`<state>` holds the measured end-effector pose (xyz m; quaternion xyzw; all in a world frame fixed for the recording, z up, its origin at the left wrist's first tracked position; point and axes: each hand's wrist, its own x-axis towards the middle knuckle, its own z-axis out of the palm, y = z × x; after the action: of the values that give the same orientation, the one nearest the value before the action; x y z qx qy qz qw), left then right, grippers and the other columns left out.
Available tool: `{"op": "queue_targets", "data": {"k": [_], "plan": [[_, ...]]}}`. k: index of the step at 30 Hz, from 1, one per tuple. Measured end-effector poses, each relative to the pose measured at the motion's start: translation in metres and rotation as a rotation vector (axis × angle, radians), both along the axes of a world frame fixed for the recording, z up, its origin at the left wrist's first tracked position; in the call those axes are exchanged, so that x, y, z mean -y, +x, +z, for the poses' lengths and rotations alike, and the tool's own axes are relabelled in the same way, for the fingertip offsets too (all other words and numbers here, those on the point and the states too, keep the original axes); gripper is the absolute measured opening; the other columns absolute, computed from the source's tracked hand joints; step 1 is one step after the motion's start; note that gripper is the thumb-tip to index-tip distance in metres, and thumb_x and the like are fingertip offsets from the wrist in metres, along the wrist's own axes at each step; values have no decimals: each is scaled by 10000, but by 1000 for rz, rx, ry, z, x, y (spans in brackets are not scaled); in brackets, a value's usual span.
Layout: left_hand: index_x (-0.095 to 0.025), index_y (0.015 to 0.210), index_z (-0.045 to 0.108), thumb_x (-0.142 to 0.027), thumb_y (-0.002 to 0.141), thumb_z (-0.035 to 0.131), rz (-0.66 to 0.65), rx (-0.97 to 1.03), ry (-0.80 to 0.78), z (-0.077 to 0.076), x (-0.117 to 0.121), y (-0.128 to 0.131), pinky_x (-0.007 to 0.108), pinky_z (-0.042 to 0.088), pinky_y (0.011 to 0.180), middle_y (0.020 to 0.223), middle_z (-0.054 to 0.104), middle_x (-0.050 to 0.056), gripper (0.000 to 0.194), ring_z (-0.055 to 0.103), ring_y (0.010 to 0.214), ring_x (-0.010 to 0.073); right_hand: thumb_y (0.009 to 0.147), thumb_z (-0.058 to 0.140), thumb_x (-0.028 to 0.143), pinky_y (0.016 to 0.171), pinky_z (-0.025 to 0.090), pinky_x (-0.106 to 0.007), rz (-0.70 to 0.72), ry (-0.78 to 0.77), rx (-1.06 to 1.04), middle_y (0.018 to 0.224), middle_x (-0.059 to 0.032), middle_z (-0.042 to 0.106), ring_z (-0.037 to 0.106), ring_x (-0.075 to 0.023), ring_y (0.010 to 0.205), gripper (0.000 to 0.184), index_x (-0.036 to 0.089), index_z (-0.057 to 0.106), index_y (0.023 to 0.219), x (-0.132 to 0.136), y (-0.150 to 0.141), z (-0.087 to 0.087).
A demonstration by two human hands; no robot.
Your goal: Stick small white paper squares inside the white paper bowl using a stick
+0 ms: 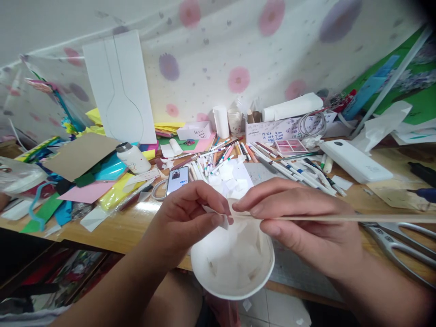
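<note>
My left hand (185, 218) is closed in a pinch on a small white paper scrap (221, 219) just above a white paper cup (231, 265). The cup sits below both hands and holds several white paper pieces. My right hand (303, 227) is closed on a long thin wooden stick (357, 218), which runs out to the right edge of the view. The stick's left end meets the paper scrap between my two hands. More white paper pieces (231, 179) lie on the wooden desk (136, 222) just behind my hands.
Metal scissors (398, 240) lie at the right. Many pens and markers (259, 159), a phone (177, 180), a white power bank (354, 160), a small bottle (132, 157), coloured paper (88, 190) and a white cut-out board (119, 86) crowd the desk.
</note>
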<state>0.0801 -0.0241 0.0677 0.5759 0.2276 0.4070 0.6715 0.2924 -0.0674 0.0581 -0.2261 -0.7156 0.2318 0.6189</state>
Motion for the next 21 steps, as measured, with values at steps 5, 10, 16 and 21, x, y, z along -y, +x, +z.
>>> {"op": "queue_targets", "data": {"k": [5, 10, 16, 21], "plan": [[-210, 810, 782, -162, 831, 846, -38, 32, -33, 0, 0, 1, 186, 557, 703, 814, 752, -5, 83, 695, 748, 104, 915, 748, 126, 816, 657, -258, -6, 18, 28, 985, -69, 837, 793, -174, 901, 115, 201, 811, 975, 1, 1, 0], [-226, 822, 800, -182, 804, 870, -21, -17, -55, -2, -1, -1, 185, 559, 703, 804, 756, 8, 85, 694, 743, 110, 923, 746, 159, 790, 670, -282, -19, 16, 41, 982, -61, 839, 800, -190, 887, 116, 233, 812, 984, 0, -1, 1], [-230, 790, 821, -241, 781, 885, 18, -50, -27, -2, -1, -2, 232, 557, 677, 760, 743, 33, 66, 666, 714, 143, 923, 739, 140, 786, 668, -282, -23, 17, 57, 991, -62, 841, 797, -188, 884, 145, 235, 812, 1006, 1, -1, 1], [-226, 775, 816, -234, 767, 894, 16, -50, -33, -2, -2, -1, 229, 553, 689, 747, 746, 28, 78, 668, 713, 139, 927, 738, 152, 790, 667, -289, -19, 11, 46, 989, -57, 839, 795, -190, 887, 149, 238, 814, 1023, 2, 0, 0]]}}
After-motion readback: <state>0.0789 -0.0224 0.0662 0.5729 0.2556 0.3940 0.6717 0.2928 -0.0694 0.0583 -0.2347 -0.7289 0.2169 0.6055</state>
